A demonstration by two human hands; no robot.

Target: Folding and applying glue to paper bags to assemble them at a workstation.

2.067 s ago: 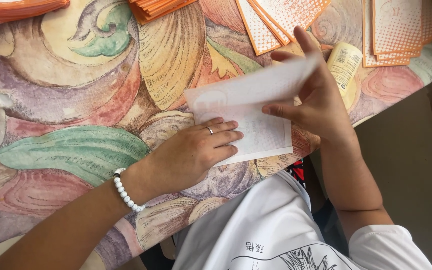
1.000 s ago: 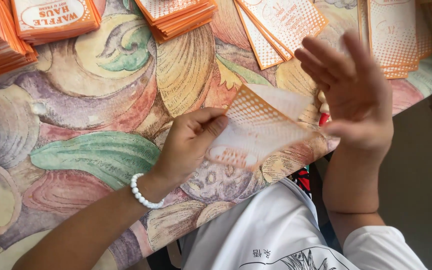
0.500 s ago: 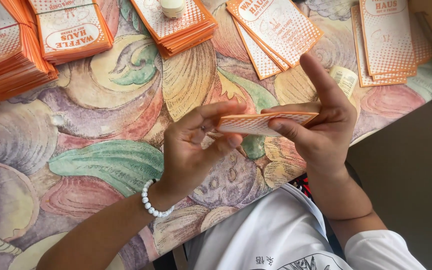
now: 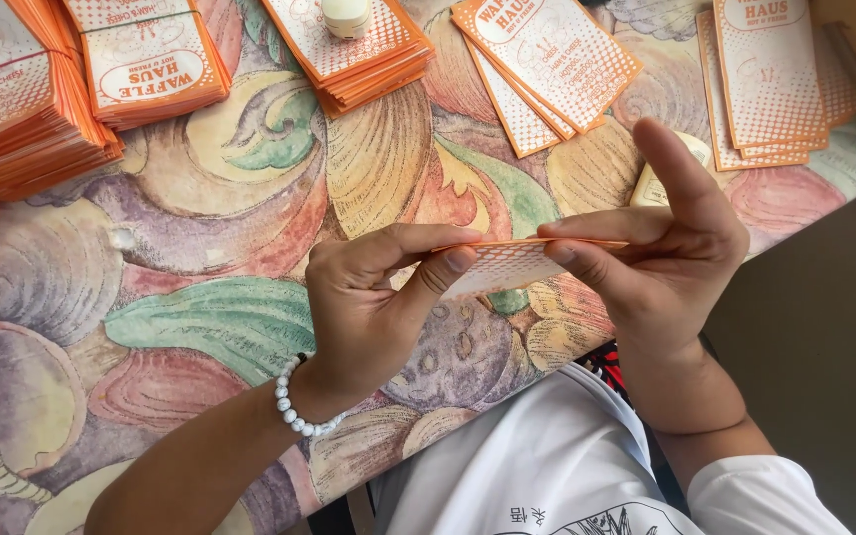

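You've got the orange paper bag (image 4: 507, 263) pinched flat between your left hand (image 4: 374, 307) and right hand (image 4: 666, 263) just above the surface (image 4: 200, 287), folding looks half done, finished stacks (image 4: 359, 54) beyond your fingers, loose bags (image 4: 547, 59) still waiting past your right

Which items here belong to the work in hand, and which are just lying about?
In hand:
orange-and-white dotted paper bag, pinched by left hand and right hand

Lying about:
stacks of matching orange bags
small cream round lidded jar
pale yellow packet
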